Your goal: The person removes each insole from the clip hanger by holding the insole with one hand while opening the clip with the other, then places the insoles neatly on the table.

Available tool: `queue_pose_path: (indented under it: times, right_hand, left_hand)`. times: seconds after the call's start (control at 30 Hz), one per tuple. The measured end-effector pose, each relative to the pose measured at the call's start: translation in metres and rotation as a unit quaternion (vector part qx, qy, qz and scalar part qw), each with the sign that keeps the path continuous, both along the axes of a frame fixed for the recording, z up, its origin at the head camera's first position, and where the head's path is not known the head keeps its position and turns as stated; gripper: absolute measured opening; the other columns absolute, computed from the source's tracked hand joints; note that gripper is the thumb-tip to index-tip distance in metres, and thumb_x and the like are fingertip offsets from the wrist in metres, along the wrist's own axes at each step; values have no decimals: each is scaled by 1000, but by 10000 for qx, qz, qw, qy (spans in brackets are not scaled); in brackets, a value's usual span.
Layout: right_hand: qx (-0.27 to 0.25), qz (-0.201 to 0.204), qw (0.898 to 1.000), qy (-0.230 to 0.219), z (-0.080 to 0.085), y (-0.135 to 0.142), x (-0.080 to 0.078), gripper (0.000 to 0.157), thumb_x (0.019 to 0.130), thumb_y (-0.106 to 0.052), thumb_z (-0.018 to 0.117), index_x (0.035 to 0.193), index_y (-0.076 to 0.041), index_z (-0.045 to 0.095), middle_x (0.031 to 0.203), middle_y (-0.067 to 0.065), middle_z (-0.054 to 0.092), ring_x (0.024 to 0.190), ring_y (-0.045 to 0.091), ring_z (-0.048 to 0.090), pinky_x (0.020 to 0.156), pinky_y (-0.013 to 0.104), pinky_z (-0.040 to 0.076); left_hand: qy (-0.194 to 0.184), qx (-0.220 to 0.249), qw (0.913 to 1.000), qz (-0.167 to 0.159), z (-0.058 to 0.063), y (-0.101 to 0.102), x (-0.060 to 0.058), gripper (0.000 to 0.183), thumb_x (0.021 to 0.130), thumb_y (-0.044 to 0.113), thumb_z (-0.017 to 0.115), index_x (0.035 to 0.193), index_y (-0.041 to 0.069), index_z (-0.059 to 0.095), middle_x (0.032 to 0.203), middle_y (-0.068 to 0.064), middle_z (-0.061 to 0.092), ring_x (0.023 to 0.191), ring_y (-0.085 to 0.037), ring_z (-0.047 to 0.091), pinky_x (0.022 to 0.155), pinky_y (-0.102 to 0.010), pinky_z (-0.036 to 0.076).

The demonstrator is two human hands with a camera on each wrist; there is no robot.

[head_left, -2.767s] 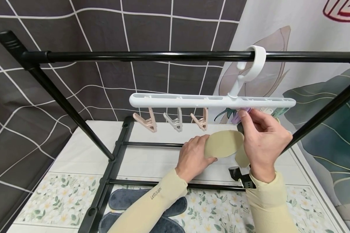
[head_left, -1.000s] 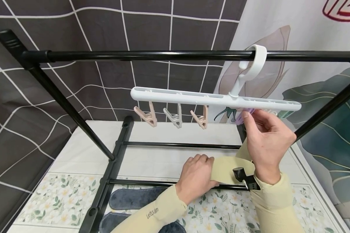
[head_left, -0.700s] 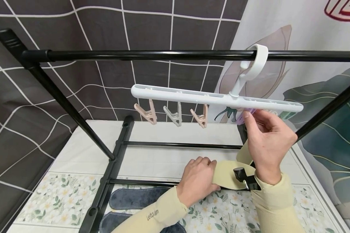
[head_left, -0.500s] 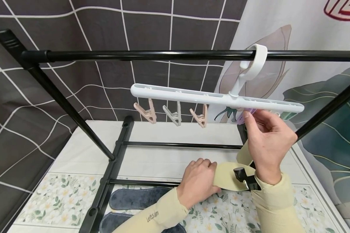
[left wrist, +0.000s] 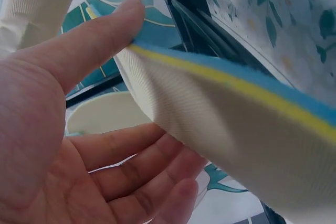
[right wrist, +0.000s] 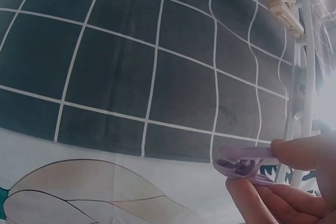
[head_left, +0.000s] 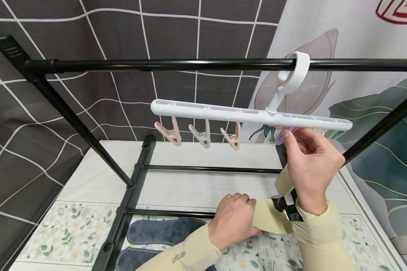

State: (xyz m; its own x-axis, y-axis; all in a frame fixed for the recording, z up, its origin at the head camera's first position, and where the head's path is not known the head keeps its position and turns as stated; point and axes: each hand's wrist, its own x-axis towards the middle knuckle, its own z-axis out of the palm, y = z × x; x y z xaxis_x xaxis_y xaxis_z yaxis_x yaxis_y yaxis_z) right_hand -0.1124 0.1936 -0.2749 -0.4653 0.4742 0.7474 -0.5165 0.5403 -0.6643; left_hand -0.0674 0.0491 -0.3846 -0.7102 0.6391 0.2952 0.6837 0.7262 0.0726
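My left hand (head_left: 234, 218) holds a thin beige insole (head_left: 271, 216) low in front of the rack; in the left wrist view, thumb and fingers grip the insole (left wrist: 226, 129), whose layered edge is blue and yellow. A second beige insole (head_left: 284, 181) shows partly behind my right wrist. Just under the white hanger (head_left: 210, 110), my right hand (head_left: 313, 165) pinches a purple clothespin (head_left: 285, 132) by its grips. That clothespin (right wrist: 244, 162) has nothing visible in its jaws in the right wrist view. My right fingers hide part of the hanger's right side.
The hanger hooks over a black rack bar (head_left: 176, 64). Pink (head_left: 169, 131) and grey clothespins (head_left: 201, 135) hang at its left; a green clothespin (head_left: 334, 134) hangs at its right end. Dark blue insoles (head_left: 162, 230) lie on the floral mat (head_left: 69, 229).
My left hand has moved down and slightly right with the insole, which has dropped from beneath the hanger. The hanger's left end has tilted up. My right hand keeps pinching the purple clothespin.
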Motion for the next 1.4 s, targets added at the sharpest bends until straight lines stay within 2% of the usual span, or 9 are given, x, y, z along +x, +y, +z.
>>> queue_pose_path:
  times: [0.2, 0.5, 0.73, 0.9, 1.13, 1.4]
  right_hand:
    - [44, 24, 10000, 21, 0, 0, 0, 17, 74, -7, 76, 91, -5, 75, 82, 13, 70, 67, 7, 67, 63, 14, 51]
    - [-34, 78, 10000, 13, 1, -1, 1, 15, 74, -5, 75, 89, -3, 74, 79, 14, 70, 65, 7, 66, 61, 14, 51]
    - [32, -3, 10000, 0, -1, 0, 0, 18, 74, -8, 76, 92, -6, 75, 83, 13, 70, 68, 6, 66, 63, 14, 51]
    - [68, -34, 10000, -16, -2, 1, 0, 19, 74, -9, 76, 93, -7, 75, 85, 12, 70, 70, 7, 67, 65, 15, 52]
    - [74, -45, 10000, -14, -2, 1, 0, 19, 74, -9, 76, 93, -6, 75, 84, 12, 70, 71, 7, 67, 66, 15, 52]
    - [51, -31, 10000, -24, -2, 1, 0, 19, 74, -8, 76, 93, -6, 74, 85, 12, 70, 70, 7, 67, 65, 15, 52]
  left_hand:
    - [-141, -75, 9998, -153, -2, 2, 5, 57, 53, 65, 77, 84, 19, 66, 68, 10, 53, 58, -6, 47, 47, -18, 28]
    - [-349, -362, 9983, -284, -6, 6, 10, 55, 54, 65, 77, 85, 21, 67, 69, 10, 55, 61, -5, 51, 48, -19, 33]
    - [-445, -597, 9969, -234, -11, 10, 12, 55, 53, 65, 77, 84, 20, 67, 69, 10, 55, 62, -5, 51, 48, -20, 33]
    - [-426, -599, 9971, -196, -14, 12, 15, 57, 54, 64, 77, 86, 19, 67, 70, 9, 56, 63, -5, 50, 49, -19, 33]
    - [-433, -635, 9969, -143, -17, 15, 21, 58, 53, 67, 75, 87, 20, 68, 72, 10, 56, 64, -4, 51, 52, -19, 42]
    - [-407, -785, 9960, -85, -20, 19, 26, 53, 51, 67, 77, 79, 23, 66, 68, 10, 57, 62, -5, 55, 45, -23, 41]
